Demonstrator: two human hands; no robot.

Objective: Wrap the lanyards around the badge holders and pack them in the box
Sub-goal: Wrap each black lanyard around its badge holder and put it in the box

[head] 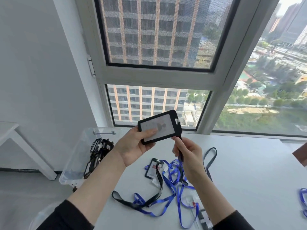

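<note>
The left hand (132, 145) grips a black badge holder (159, 127) held up over the white table (240, 163); the right hand (187, 155) pinches its dark lanyard (180, 155) just below the clip. The holder seems light and rigid, the lanyard limp, so it is best kept taut while winding. Some wrapped holders, I think, lie in the clear box (74, 163).

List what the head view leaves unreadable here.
Head view:
- Card print in the badge holder: blurred, partly under the left hand thumb.
- Count of wrapped holders in the clear box: left forearm covers some.
- Blue lanyard at right: cut by the frame edge.
- Black lanyard inside the right hand grip.
</note>
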